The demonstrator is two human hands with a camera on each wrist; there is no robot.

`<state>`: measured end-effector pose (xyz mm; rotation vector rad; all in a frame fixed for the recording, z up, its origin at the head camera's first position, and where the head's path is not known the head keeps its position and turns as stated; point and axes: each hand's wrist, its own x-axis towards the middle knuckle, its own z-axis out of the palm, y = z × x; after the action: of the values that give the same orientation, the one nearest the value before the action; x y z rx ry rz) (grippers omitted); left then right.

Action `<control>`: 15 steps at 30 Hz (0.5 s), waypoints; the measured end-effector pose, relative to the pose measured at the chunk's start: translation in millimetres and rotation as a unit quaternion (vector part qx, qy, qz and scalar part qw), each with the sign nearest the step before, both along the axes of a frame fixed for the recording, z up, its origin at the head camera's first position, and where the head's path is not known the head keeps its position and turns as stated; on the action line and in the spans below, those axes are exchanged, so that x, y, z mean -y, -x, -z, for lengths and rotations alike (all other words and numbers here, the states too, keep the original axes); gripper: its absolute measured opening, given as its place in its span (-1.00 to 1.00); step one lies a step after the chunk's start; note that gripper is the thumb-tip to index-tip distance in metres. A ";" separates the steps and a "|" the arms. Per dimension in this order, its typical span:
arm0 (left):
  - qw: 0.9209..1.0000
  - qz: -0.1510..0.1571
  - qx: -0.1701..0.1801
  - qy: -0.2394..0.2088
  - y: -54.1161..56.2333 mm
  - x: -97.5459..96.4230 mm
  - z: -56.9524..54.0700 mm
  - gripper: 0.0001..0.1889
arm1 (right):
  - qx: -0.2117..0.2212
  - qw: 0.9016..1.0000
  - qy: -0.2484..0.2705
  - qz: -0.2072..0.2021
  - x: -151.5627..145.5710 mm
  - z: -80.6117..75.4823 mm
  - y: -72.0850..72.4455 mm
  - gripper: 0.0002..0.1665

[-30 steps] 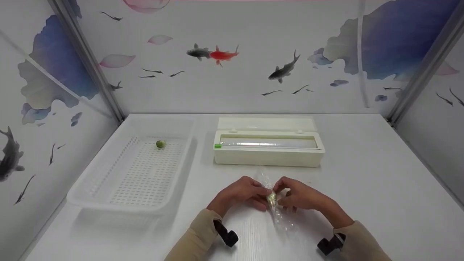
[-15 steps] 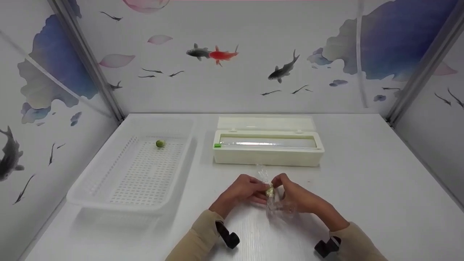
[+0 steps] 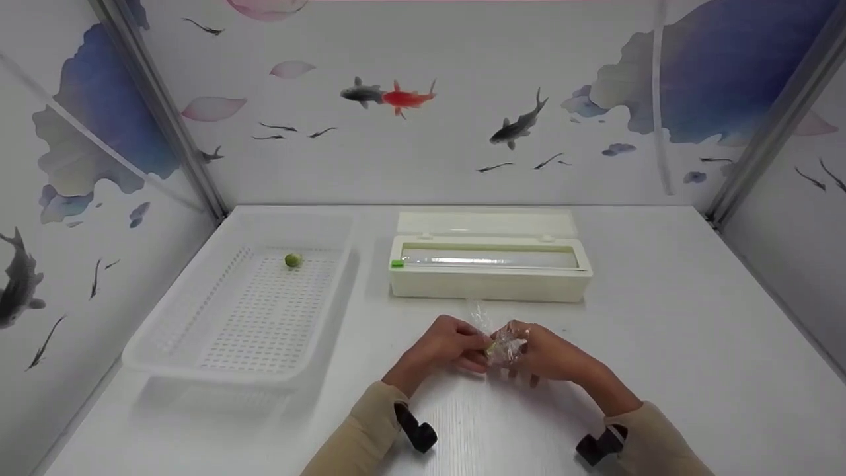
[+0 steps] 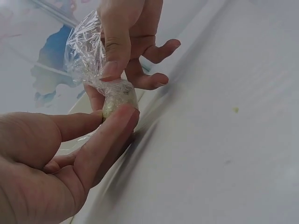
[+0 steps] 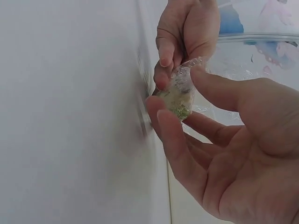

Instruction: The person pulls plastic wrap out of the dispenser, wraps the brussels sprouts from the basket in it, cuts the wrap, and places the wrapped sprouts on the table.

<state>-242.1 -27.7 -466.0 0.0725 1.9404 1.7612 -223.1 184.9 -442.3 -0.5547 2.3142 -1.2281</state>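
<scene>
Between the two hands is a small, rounded, pale-green vegetable [image 5: 180, 105] wrapped in clear cling film [image 3: 507, 345]. My left hand [image 3: 455, 344] pinches the wrapped vegetable between thumb and fingers, as the left wrist view shows from close by. On the opposite side, my right hand [image 3: 552, 352] has its thumb and index finger pinching the film at one end of the bundle, its other fingers loosely bent. A crumpled tail of film [image 4: 84, 49] sticks up beside the right thumb in the left wrist view. Fingers partly hide the vegetable in the head view.
Behind the hands stands a cream cling-film dispenser box [image 3: 489, 285], lid [image 3: 486, 223] raised, film roll [image 3: 489, 257] inside. At left is a white perforated basket [image 3: 264, 334] holding one small green round vegetable [image 3: 293, 260]. Printed panels [image 3: 423, 158] enclose the table [image 3: 674, 317].
The near tail of film, which lay stretched toward the person, is now folded up over the vegetable by my right hand. My left hand keeps its pinch almost in place.
</scene>
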 end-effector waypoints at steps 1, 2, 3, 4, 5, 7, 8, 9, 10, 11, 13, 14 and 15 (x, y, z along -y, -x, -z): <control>1.000 0.002 -0.001 0.000 0.3 0.1 0.3 -0.83 | 0.002 1.000 -0.002 0.006 0.3 -0.1 0.3 -0.64; 1.000 0.004 -0.001 0.000 0.1 0.2 0.3 -0.82 | 0.004 1.000 -0.003 0.012 0.7 -0.1 0.5 -0.65; 1.000 0.006 -0.004 0.002 -0.1 0.3 0.1 -0.82 | 0.003 1.000 -0.001 0.015 0.9 0.1 0.7 -0.66; 1.000 0.009 -0.007 0.007 -0.4 0.6 -0.2 -0.82 | 0.000 1.000 0.000 0.019 1.2 0.3 1.1 -0.68; 1.000 0.010 -0.009 0.011 -0.7 0.8 -0.3 -0.82 | -0.002 1.000 0.000 0.022 1.4 0.7 1.3 -0.70; 1.000 0.013 -0.013 0.019 -1.8 1.0 -0.6 -0.83 | -0.005 1.000 0.006 0.029 1.9 1.7 1.5 -0.74; 1.000 0.015 -0.013 0.021 -2.4 0.9 -0.7 -0.83 | -0.004 0.999 0.010 0.035 2.2 2.3 1.6 -0.76; 0.999 0.017 -0.014 0.023 -2.7 0.9 -1.0 -0.83 | -0.002 0.999 0.013 0.043 2.5 2.8 1.6 -0.77; 0.999 0.021 -0.015 0.024 -2.9 1.0 -1.0 -0.83 | 0.001 0.999 0.014 0.053 3.2 3.2 1.6 -0.77; 0.999 0.025 -0.015 0.022 -3.1 1.0 -1.1 -0.84 | 0.006 0.998 0.015 0.062 3.9 3.7 1.4 -0.78; 0.999 0.036 -0.015 0.017 -3.1 1.8 -1.6 -0.84 | 0.010 0.997 0.018 0.079 5.1 4.9 1.0 -0.77; 0.999 0.043 -0.016 0.015 -2.9 2.6 -1.7 -0.84 | 0.012 0.996 0.020 0.086 5.7 5.2 0.7 -0.77; 0.998 0.052 -0.018 0.016 -2.6 3.9 -2.5 -0.84 | 0.015 0.995 0.021 0.093 6.2 5.5 0.4 -0.77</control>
<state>-239.5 -31.6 -463.6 0.1911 1.9544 1.6716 -223.5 178.7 -447.8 -0.3390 2.3623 -1.3619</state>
